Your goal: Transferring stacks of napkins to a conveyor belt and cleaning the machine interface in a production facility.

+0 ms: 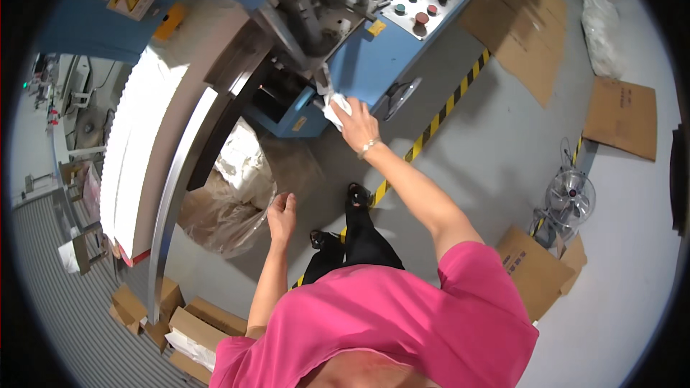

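My right hand (pixel 357 129) reaches forward to the blue machine (pixel 374 57) and is closed around a crumpled white wad (pixel 336 111). Whether the wad is cloth or paper, I cannot tell. It is at the tip of a metal part (pixel 323 80) that juts from the machine, above a blue open-topped box (pixel 296 116). My left hand (pixel 282 217) is held low beside a clear plastic bag (pixel 223 212) with white material (pixel 243 156) in it. Its fingers are curled together, and nothing shows in them.
A long stack of white sheets (pixel 144 136) runs along a curved metal rail (pixel 180 165) on the left. Buttons sit on a control panel (pixel 424 8) ahead. Yellow-black tape (pixel 431 129) crosses the floor. Right stand a fan (pixel 571 197) and cardboard (pixel 622 118); cardboard boxes (pixel 205 327) are lower left.
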`<state>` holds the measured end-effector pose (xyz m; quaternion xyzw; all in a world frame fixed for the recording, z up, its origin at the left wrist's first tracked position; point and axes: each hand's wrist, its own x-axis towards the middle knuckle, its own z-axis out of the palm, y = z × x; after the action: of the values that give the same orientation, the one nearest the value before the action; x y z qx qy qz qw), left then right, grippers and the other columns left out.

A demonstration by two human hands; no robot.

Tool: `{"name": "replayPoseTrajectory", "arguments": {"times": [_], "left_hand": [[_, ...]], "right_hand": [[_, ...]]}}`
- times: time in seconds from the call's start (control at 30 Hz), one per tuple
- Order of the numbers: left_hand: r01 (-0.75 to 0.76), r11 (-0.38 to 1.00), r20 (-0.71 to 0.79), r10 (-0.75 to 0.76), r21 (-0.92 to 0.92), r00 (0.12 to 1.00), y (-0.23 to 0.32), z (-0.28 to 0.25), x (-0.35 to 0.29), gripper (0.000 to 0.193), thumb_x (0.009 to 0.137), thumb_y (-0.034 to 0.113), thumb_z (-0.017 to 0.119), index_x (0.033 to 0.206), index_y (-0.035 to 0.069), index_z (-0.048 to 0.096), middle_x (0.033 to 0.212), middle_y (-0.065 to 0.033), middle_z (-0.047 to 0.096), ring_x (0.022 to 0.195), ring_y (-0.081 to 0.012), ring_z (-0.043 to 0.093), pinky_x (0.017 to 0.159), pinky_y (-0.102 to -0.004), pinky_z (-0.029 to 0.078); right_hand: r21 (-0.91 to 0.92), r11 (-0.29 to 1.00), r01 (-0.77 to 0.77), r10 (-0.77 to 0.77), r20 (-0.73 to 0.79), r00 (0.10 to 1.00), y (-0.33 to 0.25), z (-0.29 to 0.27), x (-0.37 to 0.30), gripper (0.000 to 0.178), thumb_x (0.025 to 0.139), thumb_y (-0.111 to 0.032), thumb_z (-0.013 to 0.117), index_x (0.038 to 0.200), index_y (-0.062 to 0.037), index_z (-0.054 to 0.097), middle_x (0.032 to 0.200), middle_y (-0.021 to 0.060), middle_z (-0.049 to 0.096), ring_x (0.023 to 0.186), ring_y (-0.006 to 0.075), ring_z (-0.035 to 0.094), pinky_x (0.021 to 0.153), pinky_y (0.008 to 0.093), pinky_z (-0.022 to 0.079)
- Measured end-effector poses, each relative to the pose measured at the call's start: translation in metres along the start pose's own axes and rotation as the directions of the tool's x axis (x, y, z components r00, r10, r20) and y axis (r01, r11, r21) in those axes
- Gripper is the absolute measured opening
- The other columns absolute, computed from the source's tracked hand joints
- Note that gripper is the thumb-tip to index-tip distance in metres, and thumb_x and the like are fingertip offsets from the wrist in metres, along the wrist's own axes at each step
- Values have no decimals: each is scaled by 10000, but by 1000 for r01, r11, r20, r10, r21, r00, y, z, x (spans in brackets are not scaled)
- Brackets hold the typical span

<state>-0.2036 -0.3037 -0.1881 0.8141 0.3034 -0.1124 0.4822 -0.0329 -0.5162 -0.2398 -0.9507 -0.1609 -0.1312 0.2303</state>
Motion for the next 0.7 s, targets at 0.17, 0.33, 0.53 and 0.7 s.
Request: {"name": "replayPoseTrajectory", "arguments": {"times": [0.17, 0.33, 0.53, 0.7], "left_hand": [[-6, 1000, -50, 7, 12, 999, -34, -25, -7, 321, 873, 226, 560, 1014, -61, 585, 840, -113, 647, 773, -136, 586, 719, -280, 457], [130, 991, -84, -126, 37, 988, -73, -57, -22, 314, 869, 225, 558, 1012, -54, 588, 840, -109, 644, 767, -140, 578, 720, -275, 450], [122, 991, -138, -128, -48, 982, -85, -65, -36, 312, 873, 220, 555, 1024, -51, 585, 850, -112, 641, 766, -142, 576, 704, -274, 452], [101, 990, -154, -115, -94, 981, -82, -60, -40, 323, 867, 220, 559, 1026, -60, 589, 858, -120, 649, 779, -144, 585, 711, -272, 458]], "right_hand": [[106, 993, -44, 32, 111, 993, 34, -25, 5, 517, 679, -98, 630, 1163, -269, 573, 1051, 106, 509, 931, 298, 548, 758, 383, 498], [67, 965, -252, 249, 55, 967, 64, -20, 61, 385, 750, -183, 566, 1129, -252, 565, 1023, 156, 516, 882, 365, 558, 704, 445, 487], [-168, 982, 89, -137, -297, 945, 53, -25, 58, 457, 702, -123, 576, 1152, -203, 564, 1091, 162, 515, 905, 331, 545, 722, 434, 489], [15, 999, 51, -52, 87, 995, 0, -15, 48, 538, 670, -65, 581, 1157, -293, 563, 1124, 127, 513, 976, 325, 538, 758, 401, 501]]}}
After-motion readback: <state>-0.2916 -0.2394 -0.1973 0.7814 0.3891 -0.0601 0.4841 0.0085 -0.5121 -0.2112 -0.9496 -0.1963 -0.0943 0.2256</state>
